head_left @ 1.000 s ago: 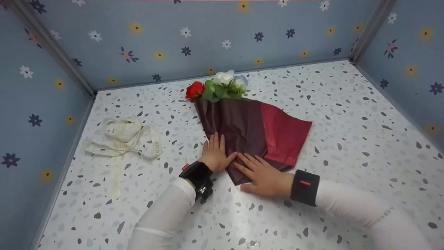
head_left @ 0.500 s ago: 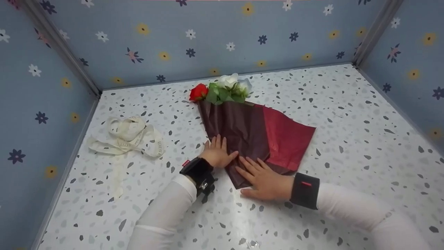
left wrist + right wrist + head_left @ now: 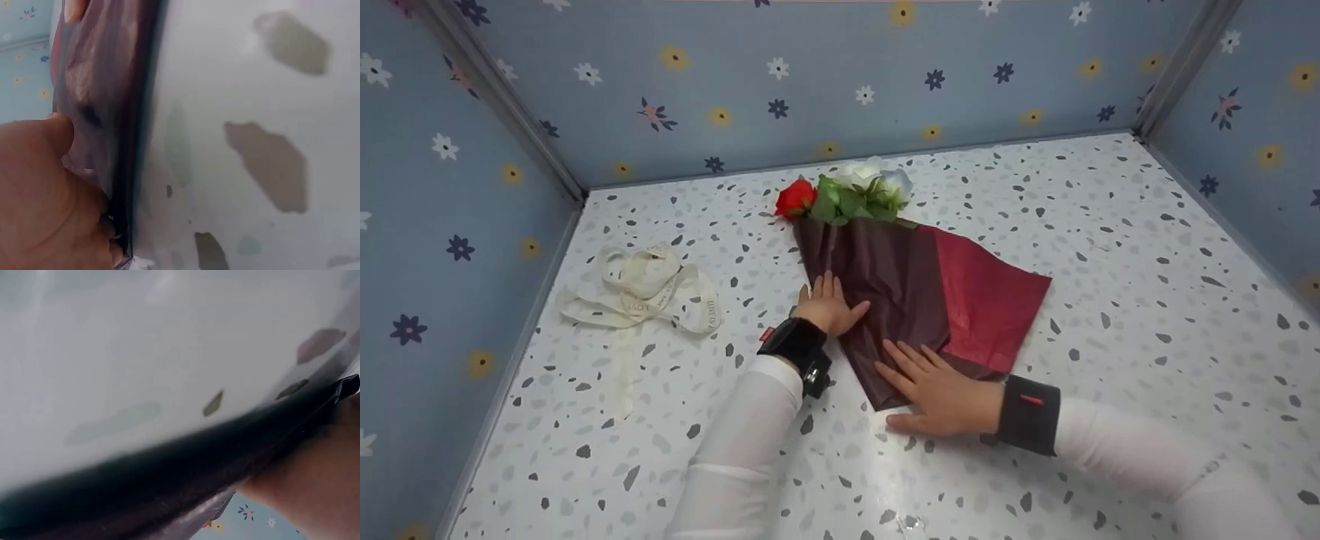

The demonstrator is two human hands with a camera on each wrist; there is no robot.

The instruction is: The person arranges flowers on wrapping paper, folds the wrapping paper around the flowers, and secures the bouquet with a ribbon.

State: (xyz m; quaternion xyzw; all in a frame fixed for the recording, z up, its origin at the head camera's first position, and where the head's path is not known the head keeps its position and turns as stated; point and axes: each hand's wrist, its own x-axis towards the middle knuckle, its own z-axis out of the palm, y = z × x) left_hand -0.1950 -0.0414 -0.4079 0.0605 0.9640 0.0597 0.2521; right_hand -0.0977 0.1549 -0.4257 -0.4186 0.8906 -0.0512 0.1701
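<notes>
One bouquet (image 3: 889,262): it lies flat on the speckled table (image 3: 1147,337), blossoms pointing away from us, and we have both hands on its narrow lower half.
Our left hand (image 3: 826,309): spread, thumb held out to the side; the fingers reach over the left edge of the dark paper (image 3: 904,300), and we are not pinching it as far as the head view shows.
Our right hand (image 3: 941,391): also spread, its straight fingers across the paper near the bottom, the thumb apart from them.
Pointed end: it comes toward us between the two hands, just beside our right thumb.
Flowers: a red rose (image 3: 796,198), white roses (image 3: 861,172) and green leaves (image 3: 844,206) stick out of the wide end, beyond our fingertips.
Red paper (image 3: 990,300): this panel fans out to the right, beyond our right hand.
Cream ribbon (image 3: 637,307): loosely looped on the table, well apart to the left of our left hand.
Wall (image 3: 847,45): blue with printed flowers, behind the bouquet.
</notes>
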